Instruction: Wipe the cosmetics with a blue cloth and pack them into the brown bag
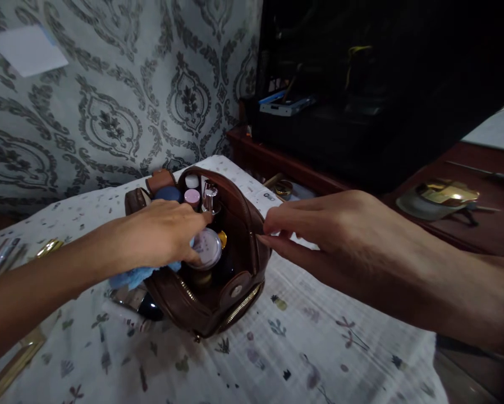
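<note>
A brown zippered bag (168, 294) stands unzipped on the cloth-covered table. Over its opening, my left hand (161, 233) grips a round, clear-lidded jar (207, 248) between thumb and fingers. A light blue cloth (138, 275) shows beneath that hand, over the bag's left side; whether the palm holds it too is hidden. My right hand (319, 235) pinches the bag's right rim with thumb and index finger. Inside the bag are a pink-capped container (192, 198), a white-capped one (192, 180), a shiny silver-capped bottle (210, 197) and a blue lid (168, 194).
A dark-capped bottle (149, 307) lies against the bag's left side. Several pens or tubes (1, 259) and gold-coloured items (50, 247) lie at the far left. Behind stand a patterned wall (109, 129) and a reddish cabinet (294, 168) with a large black screen (340, 134).
</note>
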`<action>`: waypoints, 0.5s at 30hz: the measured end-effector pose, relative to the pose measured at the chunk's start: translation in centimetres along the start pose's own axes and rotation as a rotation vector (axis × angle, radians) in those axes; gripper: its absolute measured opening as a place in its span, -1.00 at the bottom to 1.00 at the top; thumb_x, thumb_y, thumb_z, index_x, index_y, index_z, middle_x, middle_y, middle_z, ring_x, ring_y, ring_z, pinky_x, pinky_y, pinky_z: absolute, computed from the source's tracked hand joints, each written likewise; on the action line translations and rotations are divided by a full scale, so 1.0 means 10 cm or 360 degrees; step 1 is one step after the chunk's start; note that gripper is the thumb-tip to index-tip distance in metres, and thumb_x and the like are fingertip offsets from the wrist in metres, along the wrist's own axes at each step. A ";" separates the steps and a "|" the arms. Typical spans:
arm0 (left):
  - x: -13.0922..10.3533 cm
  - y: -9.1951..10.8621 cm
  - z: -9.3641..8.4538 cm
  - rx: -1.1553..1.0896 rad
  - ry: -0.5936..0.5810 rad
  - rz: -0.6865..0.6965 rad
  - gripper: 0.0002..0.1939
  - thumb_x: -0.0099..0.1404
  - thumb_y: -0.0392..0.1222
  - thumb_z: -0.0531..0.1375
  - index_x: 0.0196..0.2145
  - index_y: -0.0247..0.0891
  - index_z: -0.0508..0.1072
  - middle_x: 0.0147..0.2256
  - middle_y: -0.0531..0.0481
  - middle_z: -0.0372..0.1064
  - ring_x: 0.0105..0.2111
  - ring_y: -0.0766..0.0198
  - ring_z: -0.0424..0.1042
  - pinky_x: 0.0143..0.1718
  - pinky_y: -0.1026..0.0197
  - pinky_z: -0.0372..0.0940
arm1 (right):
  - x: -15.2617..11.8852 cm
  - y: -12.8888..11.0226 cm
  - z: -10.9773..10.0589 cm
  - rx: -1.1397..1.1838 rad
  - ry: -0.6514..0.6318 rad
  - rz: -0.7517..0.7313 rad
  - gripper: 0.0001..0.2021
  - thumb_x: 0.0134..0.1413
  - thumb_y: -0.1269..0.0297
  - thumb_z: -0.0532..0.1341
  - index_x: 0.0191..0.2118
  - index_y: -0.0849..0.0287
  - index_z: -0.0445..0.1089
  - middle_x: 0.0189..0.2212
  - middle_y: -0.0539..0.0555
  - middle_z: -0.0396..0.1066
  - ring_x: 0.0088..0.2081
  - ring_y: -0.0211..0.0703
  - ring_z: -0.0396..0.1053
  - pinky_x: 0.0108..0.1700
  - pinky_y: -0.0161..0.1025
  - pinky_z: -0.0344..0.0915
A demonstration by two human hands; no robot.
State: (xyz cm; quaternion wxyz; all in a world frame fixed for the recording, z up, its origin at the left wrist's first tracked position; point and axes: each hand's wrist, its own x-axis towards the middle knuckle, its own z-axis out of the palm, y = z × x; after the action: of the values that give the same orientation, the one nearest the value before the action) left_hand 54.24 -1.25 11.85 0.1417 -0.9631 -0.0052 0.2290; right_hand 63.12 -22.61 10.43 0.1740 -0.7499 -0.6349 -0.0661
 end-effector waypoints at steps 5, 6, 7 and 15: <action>-0.07 0.06 -0.03 0.0043 -0.0044 -0.0034 -0.49 0.18 0.06 0.27 0.06 -0.10 0.39 -0.06 -0.10 0.52 -0.12 -0.06 0.52 -0.26 0.12 0.29 | -0.01 -0.04 -0.03 -0.0004 0.0007 0.0017 -0.74 0.30 0.34 0.08 -0.39 0.19 0.42 -0.52 0.03 0.42 -0.55 -0.29 0.30 -0.49 -0.30 0.07; -0.08 0.09 -0.02 0.0063 -0.0051 -0.0026 -0.49 0.18 0.04 0.27 0.07 -0.13 0.39 -0.05 -0.11 0.51 -0.11 -0.06 0.52 -0.25 0.12 0.29 | -0.01 -0.06 -0.03 -0.0002 0.0003 0.0027 -0.75 0.30 0.35 0.08 -0.40 0.19 0.42 -0.52 0.03 0.42 -0.55 -0.29 0.30 -0.49 -0.30 0.06; -0.08 0.11 -0.01 0.0080 -0.0041 -0.0009 -0.48 0.18 0.03 0.27 0.07 -0.15 0.38 -0.05 -0.13 0.51 -0.11 -0.06 0.52 -0.24 0.11 0.29 | 0.00 -0.07 -0.04 0.0002 -0.0003 0.0036 -0.76 0.29 0.36 0.09 -0.40 0.19 0.42 -0.52 0.02 0.42 -0.55 -0.29 0.30 -0.49 -0.30 0.06; -0.06 0.07 0.08 0.0108 0.0043 0.0124 -0.43 0.17 0.04 0.21 0.12 -0.20 0.35 -0.16 -0.15 0.53 -0.19 -0.05 0.53 -0.27 0.10 0.29 | -0.02 -0.06 -0.01 0.0049 0.0038 0.0032 -0.75 0.30 0.36 0.09 -0.41 0.19 0.40 -0.54 0.01 0.39 -0.56 -0.30 0.27 -0.49 -0.31 0.05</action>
State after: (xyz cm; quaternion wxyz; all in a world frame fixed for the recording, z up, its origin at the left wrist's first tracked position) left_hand 53.30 -1.77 11.29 0.1654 -0.9602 0.0420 0.2213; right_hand 62.49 -22.77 10.62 0.1937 -0.7526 -0.6261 -0.0636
